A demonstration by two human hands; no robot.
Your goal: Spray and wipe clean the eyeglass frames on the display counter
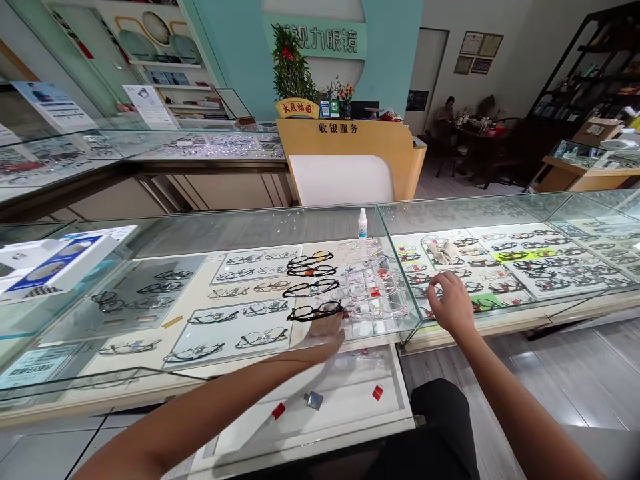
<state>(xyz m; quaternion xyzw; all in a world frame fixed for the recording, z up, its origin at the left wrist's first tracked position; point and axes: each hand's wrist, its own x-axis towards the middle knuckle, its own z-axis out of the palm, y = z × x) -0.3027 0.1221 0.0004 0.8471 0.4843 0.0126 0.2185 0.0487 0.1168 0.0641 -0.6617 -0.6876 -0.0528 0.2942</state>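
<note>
Left hand (325,327) of mine is at the near edge of the clear glass tabletop (200,235), by the nearest thick black plastic eyeglasses (316,311); fingers mostly hidden behind frames and reflections, so I can't tell if it's wide, narrow or gripping. Right hand (454,303) is over the near edge of the display section to the right, fingers bent in toward the thumb in a narrow ring; can't tell from here if anything sits between the tips.

Three more black-framed eyeglasses (311,288) are in a column just beyond the nearest pair. Right of them I get a column of clear-framed eyeglasses (373,292), some with red tags. Small white plastic bottle (363,225) upright beyond these, at the far side. More thin-rimmed eyeglasses (263,339) in rows on pale panels to the left. Right section: crumpled beige cloth (443,252), bright green card (486,302), more rows of dark frames (550,263).

Below the left forearm, on the near side, I see an open white drawer (345,427) with two small red packets (378,392) and a small grey square piece (314,400). White and blue cardboard box (60,263) far left.
</note>
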